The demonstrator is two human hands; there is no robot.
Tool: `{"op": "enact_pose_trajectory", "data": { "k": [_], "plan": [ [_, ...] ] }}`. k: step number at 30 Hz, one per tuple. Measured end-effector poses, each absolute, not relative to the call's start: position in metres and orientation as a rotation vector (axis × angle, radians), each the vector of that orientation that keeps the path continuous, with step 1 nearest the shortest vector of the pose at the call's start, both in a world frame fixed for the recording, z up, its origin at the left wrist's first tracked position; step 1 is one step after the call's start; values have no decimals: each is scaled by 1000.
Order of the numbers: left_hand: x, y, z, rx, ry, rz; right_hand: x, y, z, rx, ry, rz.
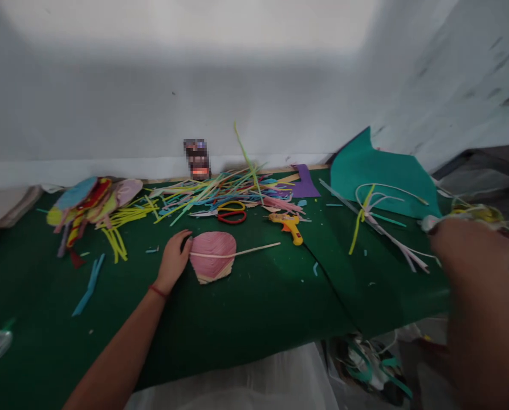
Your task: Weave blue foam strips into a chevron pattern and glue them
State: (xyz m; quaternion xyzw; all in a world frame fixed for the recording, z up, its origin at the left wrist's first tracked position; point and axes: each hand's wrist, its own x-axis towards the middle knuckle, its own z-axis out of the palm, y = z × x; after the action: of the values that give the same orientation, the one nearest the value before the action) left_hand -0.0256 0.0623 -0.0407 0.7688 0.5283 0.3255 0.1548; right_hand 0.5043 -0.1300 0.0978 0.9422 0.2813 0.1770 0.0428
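Observation:
On the green tabletop lies a pink, leaf-shaped piece [211,266] made of narrow bands. A thin pale strip [258,248] crosses it and sticks out to the right. My left hand [176,259] rests at the piece's left edge, thumb touching the edge and forefinger stretched apart from it. Far to the right, my right hand [472,245] is blurred near a bundle of white and coloured strips [367,213]; its fingers are smeared, with a whitish blur at their tips. A yellow glue gun [294,230] and red-and-yellow-handled scissors [232,213] lie beyond the pink piece.
A heap of coloured strips [211,193] runs along the wall. Finished-looking coloured shapes [96,199] are piled at left, beside blue strips [89,285]. A teal sheet [382,179] leans at back right, near a purple piece [308,182]. The glue gun's black cord [331,287] trails over the front edge.

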Motion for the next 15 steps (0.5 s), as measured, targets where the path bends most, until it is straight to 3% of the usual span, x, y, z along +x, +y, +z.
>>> {"op": "enact_pose_trajectory", "data": {
  "k": [3, 6, 9, 12, 15],
  "plan": [
    [-27, 60, -40, 2176, 1494, 984, 434, -113, 125, 2843, 1070, 618],
    [-26, 57, -34, 2097, 1427, 1085, 350, -82, 124, 2862, 1952, 535],
    [-23, 48, -23, 1937, 1308, 1132, 272, -44, 98, 2762, 2683, -145],
    [-18, 38, -12, 1702, 1046, 1073, 212, -16, 68, 2622, 2921, -685],
    [-13, 31, -6, 1486, 820, 1097, 179, -2, 44, 2520, 3031, -1010]
  ]
}}
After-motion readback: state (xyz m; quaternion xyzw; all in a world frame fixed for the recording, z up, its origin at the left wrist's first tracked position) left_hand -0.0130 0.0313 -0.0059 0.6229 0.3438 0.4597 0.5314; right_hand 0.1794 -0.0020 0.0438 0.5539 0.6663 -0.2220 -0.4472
